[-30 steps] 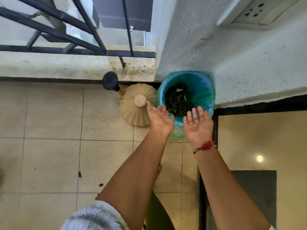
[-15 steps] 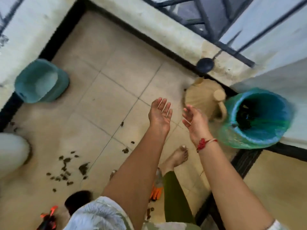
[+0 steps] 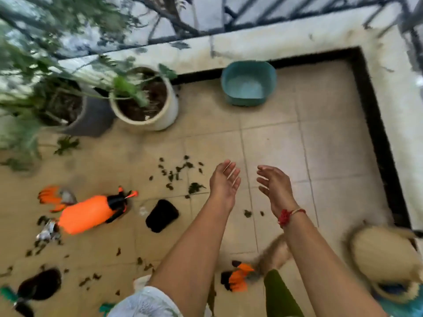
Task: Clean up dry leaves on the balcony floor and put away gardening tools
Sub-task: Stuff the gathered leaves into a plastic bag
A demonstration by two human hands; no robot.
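My left hand [image 3: 224, 179] and my right hand [image 3: 274, 186] hover empty above the tiled floor, fingers loosely spread, palms facing each other. A patch of dry leaves [image 3: 178, 172] lies scattered on the tiles just left of my left hand. More leaf bits [image 3: 87, 281] lie near the bottom left. An orange spray bottle [image 3: 89, 212] lies on its side at the left. An orange-and-grey garden glove [image 3: 56, 197] lies beside it, and another orange glove [image 3: 238, 277] lies by my foot. A small black pot [image 3: 162, 215] lies between the sprayer and my arm.
A white planter [image 3: 146, 99] and a grey planter [image 3: 91, 115] with plants stand at the back left. A teal tub [image 3: 249, 83] sits by the parapet. A beige watering can [image 3: 384, 255] is at the right edge. Another black pot [image 3: 40, 283] lies at the bottom left.
The view swung left from the leaf-filled bin to the open floor. Both hands came away from the bin, still empty, and now hang over the tiles near the scattered leaves.
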